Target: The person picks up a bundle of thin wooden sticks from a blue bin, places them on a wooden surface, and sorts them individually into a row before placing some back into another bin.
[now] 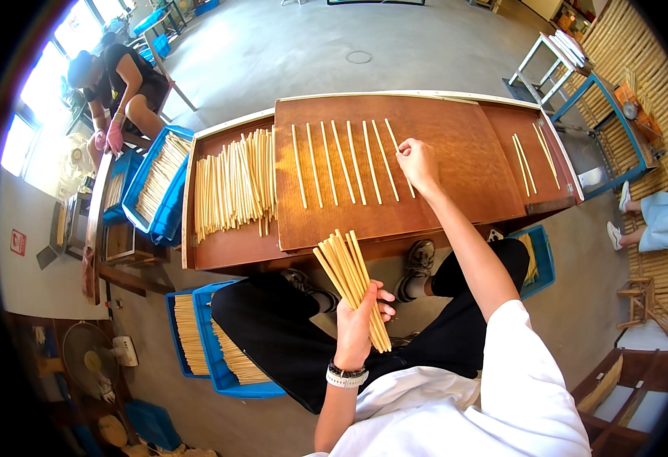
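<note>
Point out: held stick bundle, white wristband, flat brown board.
Stick bundle (349,273): head view, middle of the sticks.
White wristband (348,380): head view, band's middle.
Brown board (463,152): head view, bare upper surface.

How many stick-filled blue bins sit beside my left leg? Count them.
2: the outer bin at left, the inner bin just right of it. Others may be hidden underneath.

8 sticks lie on the board, with a stick pile to its left.
</note>
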A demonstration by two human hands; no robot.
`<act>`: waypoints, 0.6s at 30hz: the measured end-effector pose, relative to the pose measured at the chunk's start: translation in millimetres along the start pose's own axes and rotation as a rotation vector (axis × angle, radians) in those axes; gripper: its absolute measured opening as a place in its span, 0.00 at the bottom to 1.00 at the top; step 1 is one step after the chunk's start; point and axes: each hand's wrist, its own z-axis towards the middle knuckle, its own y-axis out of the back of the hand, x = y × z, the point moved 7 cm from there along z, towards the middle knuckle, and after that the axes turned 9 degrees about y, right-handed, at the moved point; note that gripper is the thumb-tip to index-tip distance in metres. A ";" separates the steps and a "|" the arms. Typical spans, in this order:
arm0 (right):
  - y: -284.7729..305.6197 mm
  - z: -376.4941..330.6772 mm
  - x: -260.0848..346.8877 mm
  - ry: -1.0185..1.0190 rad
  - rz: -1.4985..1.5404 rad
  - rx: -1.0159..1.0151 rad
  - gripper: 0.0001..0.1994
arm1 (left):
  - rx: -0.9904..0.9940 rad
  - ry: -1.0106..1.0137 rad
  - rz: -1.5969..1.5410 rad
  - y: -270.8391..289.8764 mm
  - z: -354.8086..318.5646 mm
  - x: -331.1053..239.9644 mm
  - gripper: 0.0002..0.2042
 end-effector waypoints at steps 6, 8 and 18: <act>-5.6 -0.7 2.6 -0.015 0.017 0.012 0.05 | 0.002 -0.010 0.014 1.0 0.2 0.4 0.09; -6.5 -0.5 1.7 -0.007 0.013 0.001 0.05 | 0.014 -0.015 0.018 3.5 0.9 1.4 0.10; -6.3 -0.5 -5.0 -0.014 -0.015 -0.004 0.06 | -0.004 -0.004 -0.002 4.4 -0.4 0.5 0.09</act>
